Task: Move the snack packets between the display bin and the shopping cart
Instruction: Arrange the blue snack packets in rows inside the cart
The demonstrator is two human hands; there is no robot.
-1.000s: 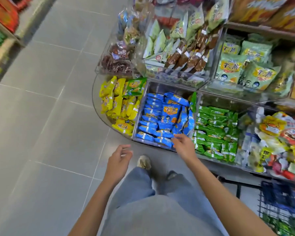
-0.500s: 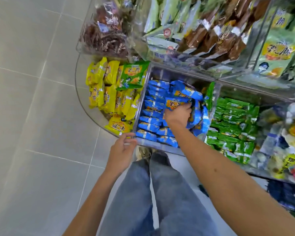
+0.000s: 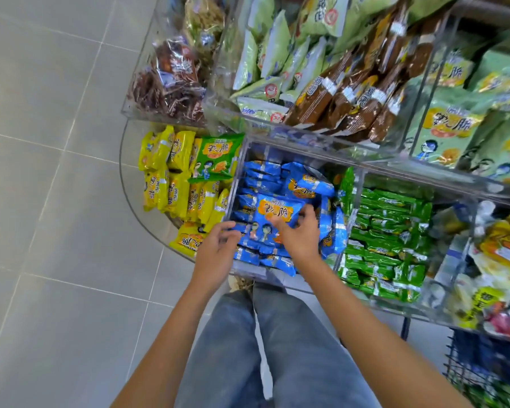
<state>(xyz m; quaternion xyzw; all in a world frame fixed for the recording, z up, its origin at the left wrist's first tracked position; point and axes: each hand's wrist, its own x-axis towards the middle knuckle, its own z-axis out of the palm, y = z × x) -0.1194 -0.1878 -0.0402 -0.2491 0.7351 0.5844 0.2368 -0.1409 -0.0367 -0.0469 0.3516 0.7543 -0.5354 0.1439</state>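
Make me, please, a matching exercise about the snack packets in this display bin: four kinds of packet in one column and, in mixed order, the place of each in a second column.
Column 1
1. yellow packets
2. large blue packet
3. stacked green packets
4. brown packets

Column 2
A. upper tier of the display bin
B. lower tier, in the compartment to the right of the right hand
C. rounded left end of the lower tier
D. gripped by the right hand

Pairs: 1-C; 2-D; 3-B; 4-A
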